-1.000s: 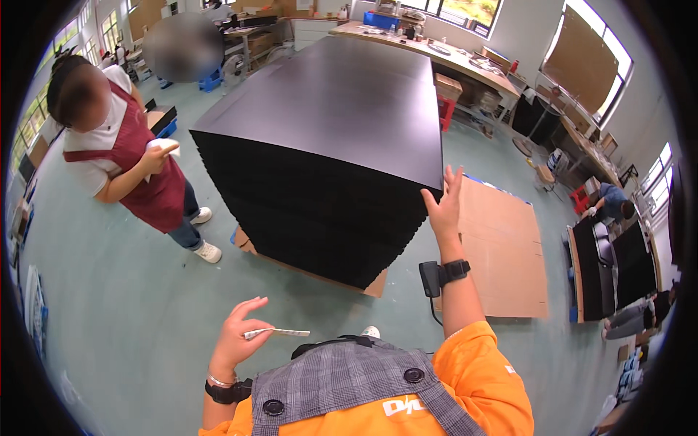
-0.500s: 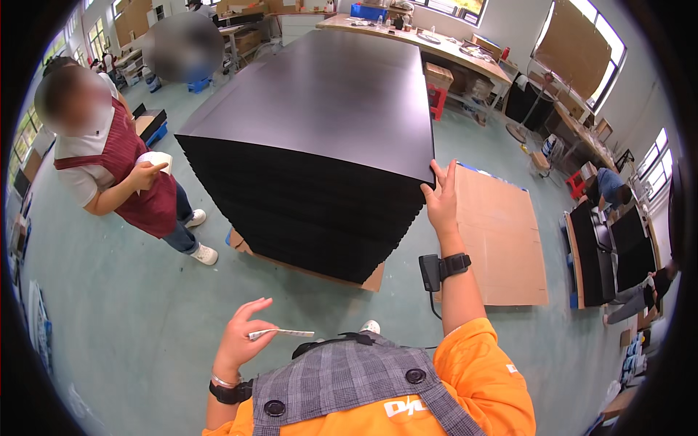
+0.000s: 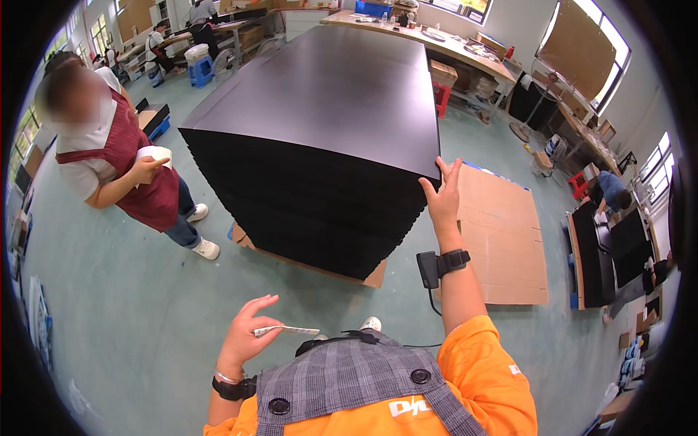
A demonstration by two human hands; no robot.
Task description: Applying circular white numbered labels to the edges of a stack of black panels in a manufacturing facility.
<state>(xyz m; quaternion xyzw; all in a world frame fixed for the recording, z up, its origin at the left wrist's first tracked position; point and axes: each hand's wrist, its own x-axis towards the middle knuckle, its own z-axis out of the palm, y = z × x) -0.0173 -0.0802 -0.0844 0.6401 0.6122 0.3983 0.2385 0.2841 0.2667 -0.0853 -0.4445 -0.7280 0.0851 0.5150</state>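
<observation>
Stack (image 3: 320, 145) on cardboard (image 3: 374, 276) (floor).

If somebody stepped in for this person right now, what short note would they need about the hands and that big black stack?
Left hand: raised near the chest, pinching a thin white strip between thumb and fingers.
Right hand: open, fingers spread, resting against the near right corner of the stack of black sheets.
Things: the stack sits on a cardboard base on the green floor; flat cardboard sheets lie to its right. A co-worker stands at the left of the stack holding a white roll.
Done: nothing visibly stuck on or lifted from the stack.
Left: the strip is still in hand, not yet placed anywhere.
</observation>
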